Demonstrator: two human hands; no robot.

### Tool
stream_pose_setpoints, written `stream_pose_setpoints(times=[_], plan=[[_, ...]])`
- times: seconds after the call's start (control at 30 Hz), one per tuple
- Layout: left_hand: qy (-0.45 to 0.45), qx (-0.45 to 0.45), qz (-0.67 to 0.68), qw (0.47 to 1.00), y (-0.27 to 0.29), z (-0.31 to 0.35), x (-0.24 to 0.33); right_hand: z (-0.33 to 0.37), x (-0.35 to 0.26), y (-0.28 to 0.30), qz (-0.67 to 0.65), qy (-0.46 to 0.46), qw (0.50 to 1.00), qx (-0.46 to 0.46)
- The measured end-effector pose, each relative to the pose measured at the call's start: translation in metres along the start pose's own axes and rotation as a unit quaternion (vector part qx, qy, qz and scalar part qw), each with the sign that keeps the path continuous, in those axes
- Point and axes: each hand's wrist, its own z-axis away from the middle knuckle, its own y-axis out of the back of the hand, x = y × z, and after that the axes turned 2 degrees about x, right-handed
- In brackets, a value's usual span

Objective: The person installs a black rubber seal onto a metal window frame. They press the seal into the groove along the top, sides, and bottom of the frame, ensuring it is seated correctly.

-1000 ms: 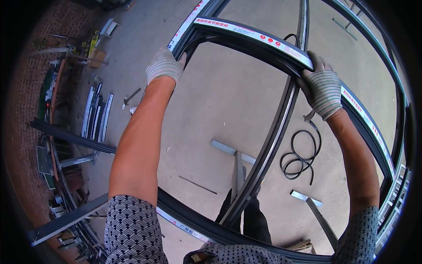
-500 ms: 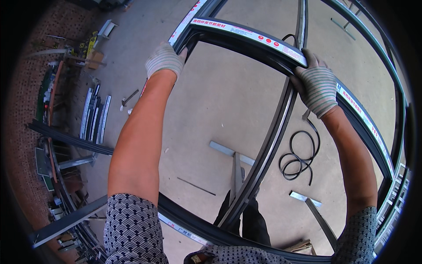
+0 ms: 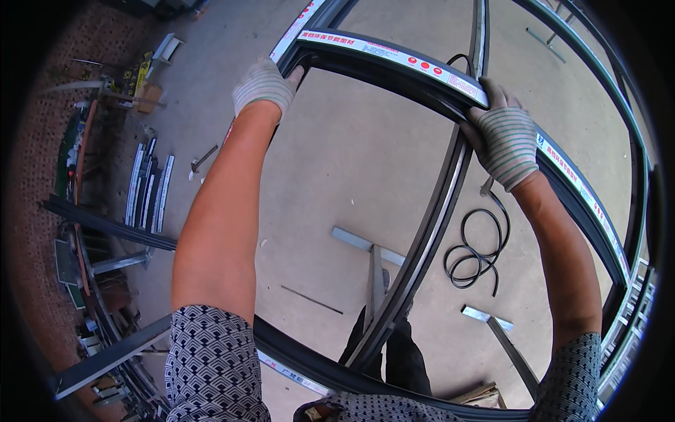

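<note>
A large dark window frame (image 3: 390, 54) with white, red-printed protective film stretches before me, divided by crossing bars. My left hand (image 3: 264, 91), in a striped knit glove, is closed round the frame's left side member, close to a corner joint. Its thumb lies on the inner edge; the other fingers are mostly hidden behind the profile. My right hand (image 3: 505, 139), gloved the same way, grips the joint where the dividing bar (image 3: 441, 200) meets the filmed crossbar. Its fingers curl over the top of the profile.
Metal trestle supports (image 3: 375, 281) stand below the frame. A coiled black strip (image 3: 485, 243) and a hammer (image 3: 204, 158) lie on the floor. Cut profiles (image 3: 148, 190) are at the left, near a cluttered rack (image 3: 84, 260). Another large frame (image 3: 636, 133) curves along the right.
The scene has shifted very slightly leftward in view. My left hand's thumb sits a little higher along the frame; my right hand keeps its grip at the joint.
</note>
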Motion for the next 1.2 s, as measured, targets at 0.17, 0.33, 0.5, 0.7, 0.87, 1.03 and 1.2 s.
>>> stream_pose_setpoints(times=[0.17, 0.33, 0.5, 0.7, 0.87, 1.03, 1.2], plan=[[-0.01, -0.002, 0.02, 1.0, 0.002, -0.001, -0.003, -0.002, -0.005, 0.006, 0.023, 0.009, 1.0, -0.007], [0.011, 0.007, 0.03, 0.999, 0.002, 0.001, 0.002, -0.002, -0.005, 0.004, 0.035, 0.013, 0.999, 0.003], [0.028, 0.02, 0.003, 0.999, -0.001, 0.0, 0.005, -0.009, -0.014, 0.005, -0.018, -0.043, 0.999, -0.013], [0.029, 0.014, 0.006, 0.999, -0.001, -0.001, 0.007, -0.009, -0.013, 0.003, -0.001, -0.021, 1.0, 0.001], [0.011, 0.01, 0.014, 1.0, -0.001, -0.007, 0.01, -0.009, -0.012, 0.003, 0.024, -0.001, 1.0, 0.005], [0.02, 0.017, 0.02, 0.999, -0.007, -0.012, 0.014, -0.01, -0.018, 0.004, 0.026, 0.0, 1.0, -0.006], [0.021, 0.033, 0.011, 0.999, -0.007, -0.014, 0.018, -0.015, -0.018, 0.004, 0.027, -0.003, 1.0, -0.008]])
